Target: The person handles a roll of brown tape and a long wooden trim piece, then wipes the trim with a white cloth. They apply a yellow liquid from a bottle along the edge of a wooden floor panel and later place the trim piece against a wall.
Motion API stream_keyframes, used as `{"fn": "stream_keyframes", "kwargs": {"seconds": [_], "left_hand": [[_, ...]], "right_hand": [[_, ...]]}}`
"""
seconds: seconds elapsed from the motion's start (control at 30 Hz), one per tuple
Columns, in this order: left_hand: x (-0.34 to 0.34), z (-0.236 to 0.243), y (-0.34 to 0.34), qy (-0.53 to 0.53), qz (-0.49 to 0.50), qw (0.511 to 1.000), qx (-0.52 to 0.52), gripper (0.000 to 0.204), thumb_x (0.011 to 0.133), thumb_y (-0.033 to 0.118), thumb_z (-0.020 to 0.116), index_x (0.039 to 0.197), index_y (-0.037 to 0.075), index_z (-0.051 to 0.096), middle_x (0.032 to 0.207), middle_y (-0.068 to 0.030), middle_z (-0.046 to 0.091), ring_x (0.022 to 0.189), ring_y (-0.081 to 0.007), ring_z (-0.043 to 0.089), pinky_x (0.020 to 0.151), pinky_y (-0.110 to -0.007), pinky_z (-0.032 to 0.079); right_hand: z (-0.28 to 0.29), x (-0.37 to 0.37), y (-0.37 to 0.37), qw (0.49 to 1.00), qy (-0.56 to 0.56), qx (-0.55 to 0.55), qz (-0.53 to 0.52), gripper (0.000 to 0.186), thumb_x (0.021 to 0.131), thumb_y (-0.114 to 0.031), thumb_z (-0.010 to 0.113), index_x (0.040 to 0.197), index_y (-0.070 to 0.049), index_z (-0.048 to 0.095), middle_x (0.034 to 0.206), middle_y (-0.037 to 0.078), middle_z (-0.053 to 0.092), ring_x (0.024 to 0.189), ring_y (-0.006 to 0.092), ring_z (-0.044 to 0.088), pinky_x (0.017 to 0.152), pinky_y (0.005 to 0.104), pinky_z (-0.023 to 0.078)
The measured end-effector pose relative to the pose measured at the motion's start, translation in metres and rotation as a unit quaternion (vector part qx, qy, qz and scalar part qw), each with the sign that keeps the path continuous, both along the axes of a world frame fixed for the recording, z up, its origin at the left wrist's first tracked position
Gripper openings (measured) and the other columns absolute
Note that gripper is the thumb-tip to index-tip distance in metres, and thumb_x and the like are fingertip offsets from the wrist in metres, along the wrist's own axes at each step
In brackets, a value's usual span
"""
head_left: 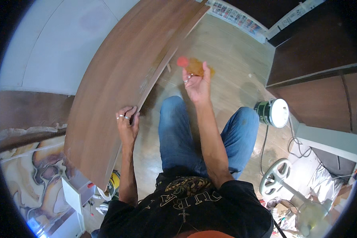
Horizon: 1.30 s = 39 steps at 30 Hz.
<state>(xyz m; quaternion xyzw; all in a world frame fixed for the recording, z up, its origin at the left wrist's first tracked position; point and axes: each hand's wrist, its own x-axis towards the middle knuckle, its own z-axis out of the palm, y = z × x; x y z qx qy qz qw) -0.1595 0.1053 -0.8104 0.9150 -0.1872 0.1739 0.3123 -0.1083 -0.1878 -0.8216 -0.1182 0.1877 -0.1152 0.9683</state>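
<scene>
A long wood-grain board with a curved far side fills the upper left, its straight edge running diagonally beside my knees. My left hand grips this edge with curled fingers, rings showing on them. My right hand is raised above the floor between my legs, just right of the board, holding a blurred yellow-brown object with a round red part. Motion blur hides what that object is.
A green pail with a white lid stands by my right knee, near loose cables. A pale fan stand and clutter fill the lower right. Dark cabinet panels border the right. Marble-patterned panels and a yellow bucket lie lower left.
</scene>
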Motion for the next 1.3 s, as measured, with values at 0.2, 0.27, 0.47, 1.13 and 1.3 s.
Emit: {"fn": "stream_keyframes", "kwargs": {"seconds": [0.2,0.27,0.47,1.13,1.3], "left_hand": [[0.004,-0.010,0.000,0.007,0.005,1.000,-0.015,0.025,0.082,0.003,0.077,0.107,0.006,0.073,0.107,-0.0131,0.065,0.101,-0.0312,0.061,0.090,-0.041,0.049],[0.004,-0.013,0.001,0.010,0.010,1.000,-0.017,0.025,0.082,0.002,0.077,0.106,0.006,0.073,0.107,-0.0133,0.065,0.102,-0.0315,0.061,0.090,-0.041,0.049],[0.002,-0.009,0.004,0.043,0.016,0.999,-0.005,0.029,0.081,0.003,0.077,0.110,0.007,0.073,0.110,-0.0134,0.066,0.105,-0.0320,0.061,0.092,-0.041,0.049],[0.000,-0.015,0.017,0.038,0.001,0.999,0.025,0.030,0.083,0.006,0.074,0.112,0.009,0.070,0.115,-0.0116,0.063,0.113,-0.0323,0.058,0.098,-0.043,0.047],[0.001,-0.019,0.017,0.024,-0.012,0.999,0.036,0.029,0.086,0.007,0.072,0.115,0.009,0.068,0.116,-0.0124,0.062,0.110,-0.0337,0.057,0.097,-0.043,0.048]], "right_hand": [[0.002,0.006,0.007,0.998,0.007,0.046,0.031,0.040,0.101,-0.042,0.059,0.126,-0.011,0.057,0.124,0.005,0.063,0.114,0.0210,0.060,0.097,0.0380,0.053],[-0.002,0.006,0.012,0.997,0.003,0.064,0.053,0.040,0.100,-0.041,0.060,0.125,-0.011,0.058,0.124,0.005,0.063,0.114,0.0208,0.060,0.098,0.0382,0.053],[-0.011,0.001,0.024,0.977,-0.035,0.157,0.143,0.036,0.098,-0.038,0.065,0.121,-0.009,0.061,0.119,0.006,0.067,0.109,0.0216,0.064,0.094,0.0386,0.056],[0.009,0.000,0.032,0.980,-0.001,-0.037,0.193,0.044,0.091,-0.037,0.075,0.122,-0.012,0.057,0.122,0.007,0.064,0.111,0.0234,0.062,0.095,0.0441,0.056],[0.009,-0.001,0.048,0.975,-0.013,-0.090,0.202,0.041,0.093,-0.038,0.073,0.120,-0.012,0.057,0.117,0.007,0.065,0.109,0.0229,0.063,0.096,0.0453,0.055]]}}
